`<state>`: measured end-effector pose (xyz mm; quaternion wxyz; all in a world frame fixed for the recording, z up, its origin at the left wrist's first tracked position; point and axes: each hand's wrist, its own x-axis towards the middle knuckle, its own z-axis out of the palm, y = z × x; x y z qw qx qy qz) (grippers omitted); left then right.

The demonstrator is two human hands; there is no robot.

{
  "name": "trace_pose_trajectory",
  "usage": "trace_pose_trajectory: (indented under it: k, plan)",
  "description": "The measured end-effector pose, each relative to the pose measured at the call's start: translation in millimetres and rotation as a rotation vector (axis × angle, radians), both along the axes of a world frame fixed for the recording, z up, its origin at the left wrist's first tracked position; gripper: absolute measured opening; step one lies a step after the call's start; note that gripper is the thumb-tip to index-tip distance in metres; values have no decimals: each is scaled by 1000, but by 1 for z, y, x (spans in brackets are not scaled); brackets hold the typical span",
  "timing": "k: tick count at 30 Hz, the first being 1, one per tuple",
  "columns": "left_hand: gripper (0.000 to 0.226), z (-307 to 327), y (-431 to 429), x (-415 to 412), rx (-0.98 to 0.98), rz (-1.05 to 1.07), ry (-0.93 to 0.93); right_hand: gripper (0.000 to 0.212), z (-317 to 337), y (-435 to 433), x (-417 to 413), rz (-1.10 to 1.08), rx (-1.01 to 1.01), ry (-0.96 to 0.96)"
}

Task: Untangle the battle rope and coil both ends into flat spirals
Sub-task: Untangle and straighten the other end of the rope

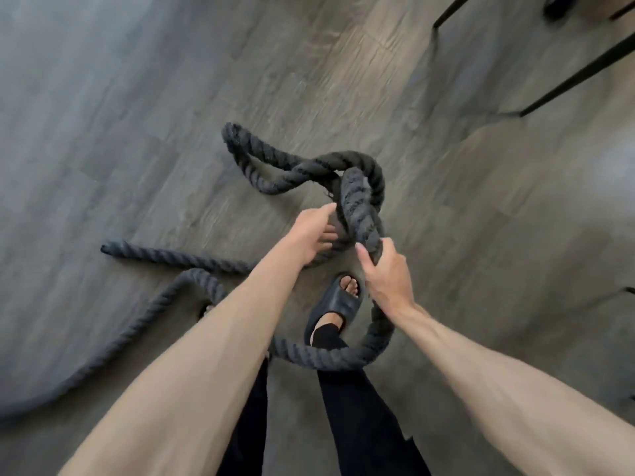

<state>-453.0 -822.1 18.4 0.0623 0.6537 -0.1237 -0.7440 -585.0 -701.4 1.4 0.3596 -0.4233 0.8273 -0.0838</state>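
A person stands on a grey wood-plank floor, lifting a knotted loop of thick black rope; the right hand is clenched around one strand and the left hand curls its fingers around the strand beside it. The remaining rope trails over the floor, curving around a black sandal, with one end lying at left. Thin black frame legs stand at upper right.
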Motion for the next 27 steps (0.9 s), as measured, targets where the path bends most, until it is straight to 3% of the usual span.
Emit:
trace_pose_trajectory:
  k: [4,6,8,13,16,20,22,24,27]
  plan:
    - [47,-8,-21,-25,66,80,-1,57,10,28,8,264,-37,-47]
    - [37,-15,-17,-24,15,124,-124,55,9,26,8,333,-60,-49]
    - [28,-19,-11,-13,-23,193,-154,37,5,18,9,312,-48,-112]
    - [19,-13,4,9,-143,174,-12,60,-14,-47,0,-326,155,-359]
    - [31,3,10,2,-450,-97,41,71,-7,-105,-5,-602,270,-707]
    - [37,22,10,-20,-744,-285,54,85,21,-180,-22,-911,167,-1146]
    - [39,27,-1,-28,-854,-340,46,75,35,-202,-31,-1036,110,-1151]
    - [43,29,-14,-30,-861,-400,65,50,45,-213,-35,-1104,8,-1043]
    - [48,35,-34,-22,-520,-209,273,38,50,-217,-31,-916,-170,-759]
